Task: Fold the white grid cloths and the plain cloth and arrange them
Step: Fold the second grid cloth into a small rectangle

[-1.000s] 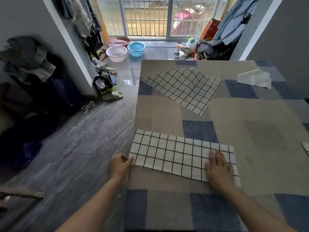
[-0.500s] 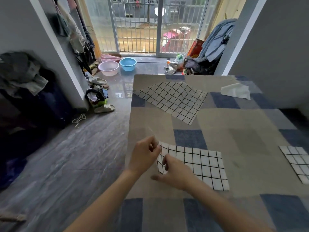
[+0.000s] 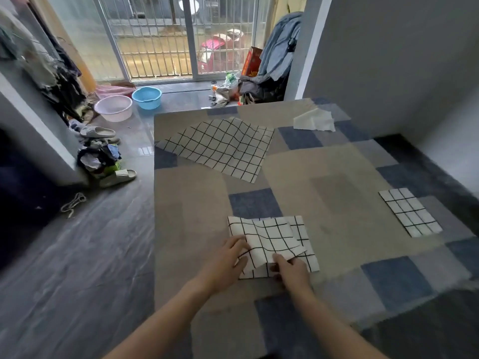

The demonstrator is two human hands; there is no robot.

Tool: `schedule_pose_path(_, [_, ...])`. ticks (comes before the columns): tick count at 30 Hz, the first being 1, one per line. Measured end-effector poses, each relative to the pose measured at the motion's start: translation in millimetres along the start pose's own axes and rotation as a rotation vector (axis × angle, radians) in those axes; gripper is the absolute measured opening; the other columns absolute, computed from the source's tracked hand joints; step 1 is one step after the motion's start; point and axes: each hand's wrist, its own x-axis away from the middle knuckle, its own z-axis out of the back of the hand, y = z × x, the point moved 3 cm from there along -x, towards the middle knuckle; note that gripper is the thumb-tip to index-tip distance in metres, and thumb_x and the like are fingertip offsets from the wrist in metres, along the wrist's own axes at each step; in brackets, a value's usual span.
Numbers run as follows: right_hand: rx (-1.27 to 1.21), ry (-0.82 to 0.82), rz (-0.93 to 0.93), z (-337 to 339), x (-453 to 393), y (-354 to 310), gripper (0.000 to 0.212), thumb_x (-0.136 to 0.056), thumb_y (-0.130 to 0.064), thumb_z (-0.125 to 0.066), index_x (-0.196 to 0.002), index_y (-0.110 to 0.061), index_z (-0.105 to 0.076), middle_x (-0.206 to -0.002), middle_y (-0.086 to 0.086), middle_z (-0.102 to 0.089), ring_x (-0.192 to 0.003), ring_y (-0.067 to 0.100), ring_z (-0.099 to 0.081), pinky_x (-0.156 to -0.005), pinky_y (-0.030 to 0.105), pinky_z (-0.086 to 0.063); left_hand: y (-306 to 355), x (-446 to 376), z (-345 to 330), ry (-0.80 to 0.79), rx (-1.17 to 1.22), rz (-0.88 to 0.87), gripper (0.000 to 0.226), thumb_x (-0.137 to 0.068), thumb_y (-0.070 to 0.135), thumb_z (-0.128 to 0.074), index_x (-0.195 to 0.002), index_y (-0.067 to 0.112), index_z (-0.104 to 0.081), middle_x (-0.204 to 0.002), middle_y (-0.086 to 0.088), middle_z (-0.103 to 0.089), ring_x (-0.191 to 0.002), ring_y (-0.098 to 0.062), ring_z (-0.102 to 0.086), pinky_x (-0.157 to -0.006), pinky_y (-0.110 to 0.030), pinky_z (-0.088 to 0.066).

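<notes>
A white grid cloth (image 3: pixel 274 239) lies near the table's front edge, folded over on itself, its top layer still rumpled. My left hand (image 3: pixel 226 261) rests on its left edge, fingers on the fabric. My right hand (image 3: pixel 290 270) pinches the folded layer's near corner. A second grid cloth (image 3: pixel 220 147) lies unfolded and wavy at the far left of the table. A small folded grid cloth (image 3: pixel 410 212) lies flat at the right. The plain white cloth (image 3: pixel 315 121) sits crumpled at the far right.
The table (image 3: pixel 337 164) carries a beige and blue patchwork cover, with a grey wall at its right. On the floor at left are slippers (image 3: pixel 118 177), a clothes pile (image 3: pixel 99 155), a pink basin (image 3: pixel 114 108) and a blue basin (image 3: pixel 147 97).
The long grid strip has been folded in half from left to right. Both hands moved from its ends to the near edge of the folded cloth. The view has shifted towards the right.
</notes>
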Motion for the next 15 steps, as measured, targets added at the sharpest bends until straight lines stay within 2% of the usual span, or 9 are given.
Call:
schedule_pose_path(2, [-0.097, 0.018, -0.052, 10, -11, 12, 0.025, -0.086, -0.031, -0.065, -0.076, -0.008, -0.065, -0.071, 0.006, -0.073, -0.061, 0.022, -0.063, -0.056, 0.029, -0.045, -7, 2, -12, -0.053, -0.133, -0.026, 0.037, -0.101, 0.030, -0.042, -0.137, 0.024, -0.045, -0.157, 0.010, -0.024, -0.143, -0.012, -0.023, -0.113, -0.023, -0.019])
schedule_pose_path(4, [-0.161, 0.039, -0.099, 20, -22, 22, 0.024, -0.088, -0.029, -0.064, -0.076, -0.008, -0.065, -0.068, 0.007, -0.073, -0.058, 0.022, -0.061, -0.052, 0.030, -0.043, -12, 2, -22, -0.126, -0.211, -0.040, 0.048, -0.100, 0.038, -0.030, -0.145, 0.025, -0.036, -0.160, 0.008, -0.015, -0.148, -0.011, -0.009, -0.119, -0.026, -0.007])
schedule_pose_path(6, [-0.186, 0.071, -0.134, 30, -29, 29, 0.023, -0.090, -0.024, -0.063, -0.078, -0.006, -0.066, -0.067, 0.007, -0.072, -0.054, 0.021, -0.060, -0.048, 0.027, -0.042, -17, 0, -29, -0.199, -0.291, -0.057, 0.064, -0.091, 0.048, -0.013, -0.147, 0.025, -0.033, -0.162, 0.006, -0.011, -0.149, -0.013, -0.004, -0.119, -0.027, -0.002])
schedule_pose_path(8, [-0.156, 0.092, -0.149, 40, -30, 30, 0.023, -0.091, -0.022, -0.063, -0.082, -0.001, -0.067, -0.068, 0.008, -0.072, -0.048, 0.017, -0.059, -0.044, 0.023, -0.042, -21, -3, -33, -0.239, -0.342, -0.084, 0.072, -0.086, 0.051, -0.007, -0.148, 0.023, -0.033, -0.162, 0.005, -0.010, -0.149, -0.015, -0.002, -0.116, -0.025, 0.002])
schedule_pose_path(10, [-0.034, 0.134, -0.110, 51, -29, 24, 0.023, -0.092, -0.022, -0.062, -0.084, 0.000, -0.066, -0.069, 0.006, -0.071, -0.046, 0.013, -0.059, -0.040, 0.018, -0.041, -25, -4, -35, -0.251, -0.370, -0.123, 0.070, -0.087, 0.051, -0.010, -0.147, 0.022, -0.033, -0.162, 0.004, -0.012, -0.149, -0.016, -0.003, -0.117, -0.027, 0.000])
schedule_pose_path(11, [0.048, 0.171, -0.064, 56, -28, 20, 0.021, -0.091, -0.023, -0.063, -0.085, -0.003, -0.065, -0.070, 0.004, -0.070, -0.051, 0.012, -0.061, -0.043, 0.020, -0.043, -27, -5, -35, -0.257, -0.380, -0.140, 0.069, -0.088, 0.051, -0.014, -0.147, 0.023, -0.033, -0.162, 0.005, -0.013, -0.149, -0.016, -0.004, -0.118, -0.029, -0.002])
schedule_pose_path(13, [0.214, 0.234, 0.077, 64, -28, 12, 0.016, -0.090, -0.026, -0.064, -0.090, -0.011, -0.059, -0.073, -0.002, -0.066, -0.067, 0.015, -0.063, -0.058, 0.029, -0.049, -33, -5, -36, -0.262, -0.384, -0.175, 0.063, -0.090, 0.051, -0.026, -0.146, 0.024, -0.036, -0.161, 0.006, -0.015, -0.149, -0.016, -0.007, -0.119, -0.030, -0.004])
schedule_pose_path(15, [0.407, 0.230, 0.224, 66, -33, 7, 0.016, -0.089, -0.028, -0.062, -0.097, -0.019, -0.052, -0.084, -0.005, -0.061, -0.075, 0.016, -0.059, -0.065, 0.034, -0.048, -37, -6, -37, -0.236, -0.374, -0.215, 0.054, -0.091, 0.047, -0.039, -0.140, 0.026, -0.042, -0.159, 0.005, -0.022, -0.147, -0.017, -0.015, -0.118, -0.032, -0.009])
